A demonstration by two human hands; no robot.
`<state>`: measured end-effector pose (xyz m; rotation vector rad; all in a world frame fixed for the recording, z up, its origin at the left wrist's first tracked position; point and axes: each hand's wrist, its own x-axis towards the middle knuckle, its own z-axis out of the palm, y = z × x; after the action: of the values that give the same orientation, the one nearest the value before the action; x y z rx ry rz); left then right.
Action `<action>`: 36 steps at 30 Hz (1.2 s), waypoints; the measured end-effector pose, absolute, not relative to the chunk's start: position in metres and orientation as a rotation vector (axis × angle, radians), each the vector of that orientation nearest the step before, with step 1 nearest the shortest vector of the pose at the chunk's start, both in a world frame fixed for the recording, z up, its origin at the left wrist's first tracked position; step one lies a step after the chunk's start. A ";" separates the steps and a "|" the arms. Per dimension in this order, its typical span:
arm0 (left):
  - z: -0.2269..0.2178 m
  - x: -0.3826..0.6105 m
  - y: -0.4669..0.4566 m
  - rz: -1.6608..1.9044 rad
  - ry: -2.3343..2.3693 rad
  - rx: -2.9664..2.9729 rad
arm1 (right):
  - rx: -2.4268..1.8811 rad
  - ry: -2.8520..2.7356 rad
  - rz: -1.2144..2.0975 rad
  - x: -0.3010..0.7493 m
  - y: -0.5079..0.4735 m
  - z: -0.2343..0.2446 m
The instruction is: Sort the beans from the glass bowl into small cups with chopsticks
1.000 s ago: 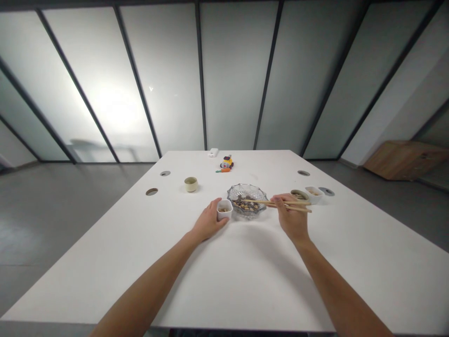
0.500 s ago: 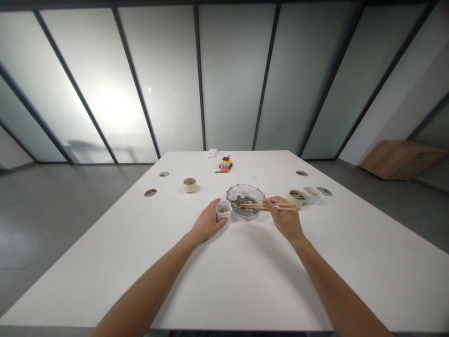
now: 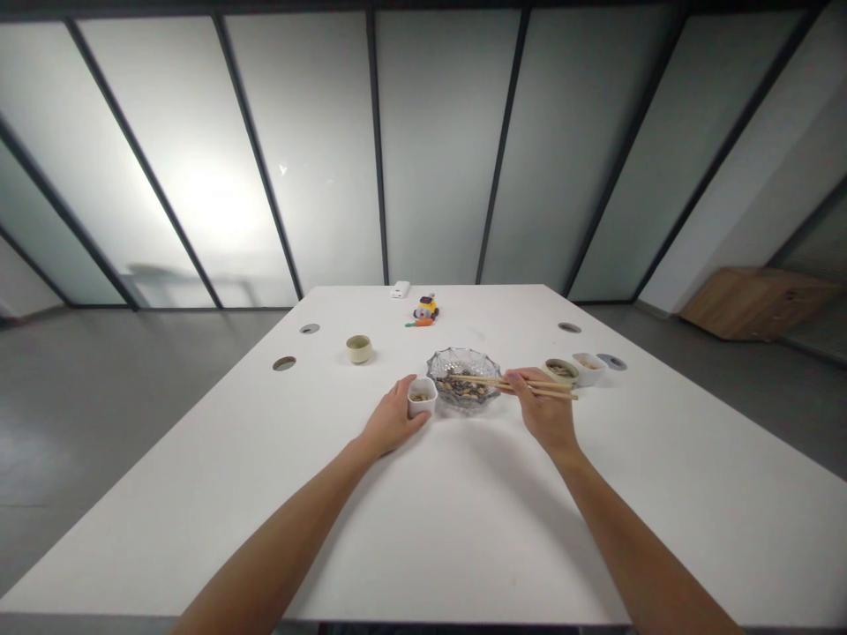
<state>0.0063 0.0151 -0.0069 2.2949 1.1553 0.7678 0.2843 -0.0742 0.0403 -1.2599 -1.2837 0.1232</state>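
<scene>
My left hand (image 3: 395, 416) is wrapped around a small white cup (image 3: 423, 405) that holds a few small pieces at its bottom. Beside it stands a clear faceted glass bowl (image 3: 467, 406) with a mix of dark and pale bits, possibly seeds or nuts, inside. In my right hand (image 3: 543, 414) is a pair of wooden chopsticks (image 3: 559, 393). Their tips reach over the glass bowl's contents from the right. Whether anything is pinched between the tips is too small to tell.
Right of the bowl sit a cream cup (image 3: 563, 374) with dark bits and a white cup (image 3: 588, 374) with pale ones. Another cream cup (image 3: 358, 351) stands left. Farther back lie a yellow toy (image 3: 427, 306), a toy carrot (image 3: 419, 324) and a white box (image 3: 400, 289).
My right hand has moved slightly right with the chopsticks, and their tips have shifted in the glass bowl. My left hand keeps its place on the white cup.
</scene>
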 end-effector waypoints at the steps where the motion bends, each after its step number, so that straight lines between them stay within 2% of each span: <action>1: -0.007 0.006 0.015 0.765 1.156 2.295 | -1.245 -1.253 0.158 0.284 -0.074 0.040; 36: -0.003 0.006 0.013 0.739 1.165 2.280 | -1.183 -1.491 0.113 0.279 -0.074 0.037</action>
<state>0.0064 0.0129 -0.0031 2.2802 1.1645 0.7387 0.2791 -0.0744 0.0369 -1.1832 -1.4906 0.1134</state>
